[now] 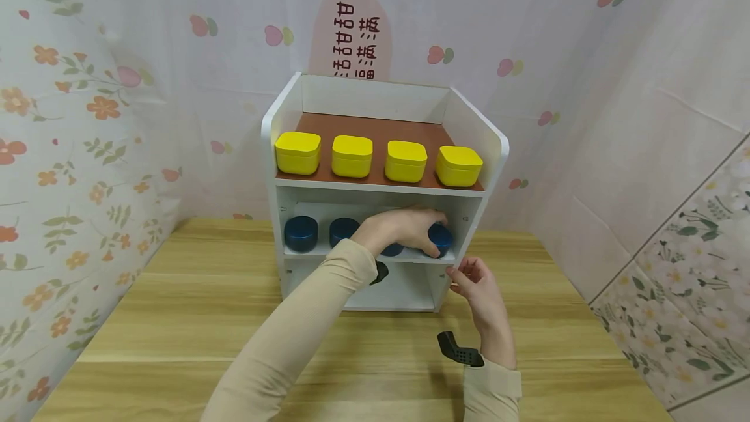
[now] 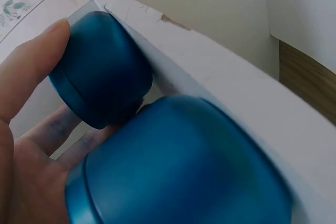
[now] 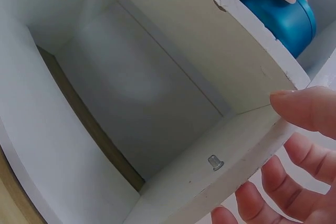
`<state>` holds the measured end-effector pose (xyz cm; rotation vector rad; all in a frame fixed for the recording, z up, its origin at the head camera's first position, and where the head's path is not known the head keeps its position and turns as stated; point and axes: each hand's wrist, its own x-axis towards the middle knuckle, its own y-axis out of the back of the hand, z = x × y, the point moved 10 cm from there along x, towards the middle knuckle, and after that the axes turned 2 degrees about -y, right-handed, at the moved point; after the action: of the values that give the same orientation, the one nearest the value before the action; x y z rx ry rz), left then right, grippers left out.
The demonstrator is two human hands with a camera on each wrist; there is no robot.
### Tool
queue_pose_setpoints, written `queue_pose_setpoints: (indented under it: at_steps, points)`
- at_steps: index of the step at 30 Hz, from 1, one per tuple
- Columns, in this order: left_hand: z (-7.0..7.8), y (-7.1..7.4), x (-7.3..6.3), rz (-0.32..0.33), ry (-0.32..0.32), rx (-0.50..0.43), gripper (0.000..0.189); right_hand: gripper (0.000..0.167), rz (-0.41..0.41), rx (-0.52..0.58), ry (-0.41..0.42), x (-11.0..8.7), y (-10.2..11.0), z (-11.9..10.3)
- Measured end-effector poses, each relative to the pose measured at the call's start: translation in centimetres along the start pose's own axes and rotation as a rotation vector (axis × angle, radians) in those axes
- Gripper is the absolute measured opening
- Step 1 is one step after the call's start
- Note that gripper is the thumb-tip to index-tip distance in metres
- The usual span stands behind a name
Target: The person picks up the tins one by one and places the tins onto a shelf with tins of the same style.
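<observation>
My left hand reaches across to the right end of the middle shelf and grips a round blue tin. In the left wrist view the thumb lies along this tin, with other fingers behind it; a nearer blue tin partly covers the palm. The right wrist view shows fingertips over the gripped tin. My right hand holds the front edge of the white shelf unit's right side panel, thumb at the edge, fingers along the outside.
More blue tins stand leftward on the middle shelf, one mostly behind my left arm. On the brown top board sits a row of several yellow square tins. The unit stands on a wood-grain table before a patterned curtain.
</observation>
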<state>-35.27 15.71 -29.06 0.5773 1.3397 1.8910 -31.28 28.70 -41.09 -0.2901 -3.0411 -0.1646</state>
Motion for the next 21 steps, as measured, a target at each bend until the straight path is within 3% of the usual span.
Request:
queue_pose_setpoints:
  at_steps: [14,21]
  points:
    - [-0.1,0.3,-1.1,0.027,-0.012,-0.047,0.089,0.024,-0.020,-0.001,-0.003,-0.1,-0.3,-0.1]
    - [0.7,0.9,-2.7,0.074,-0.039,-0.017,0.093,0.024,-0.016,-0.011,-0.003,-0.3,-0.1,-0.3]
